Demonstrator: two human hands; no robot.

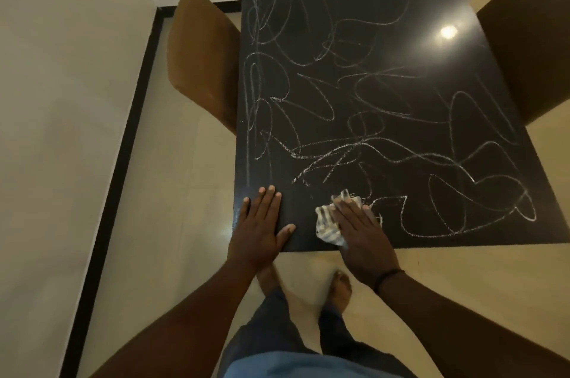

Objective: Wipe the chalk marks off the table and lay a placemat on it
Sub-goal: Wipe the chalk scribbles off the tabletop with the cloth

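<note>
Both hands down at the near edge of the black table (385, 23): our left hand (262, 228) flat w/ fingers straight, right hand (357, 228) pressing a striped cloth (327, 223) flat. Chalk marks (339, 149) cover everything beyond

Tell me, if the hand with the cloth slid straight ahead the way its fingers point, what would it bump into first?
Probably only chalk. The right hand, pressing the cloth, points up the table; the nearest chalk marks lie just ahead, with nothing standing beyond them.
</note>
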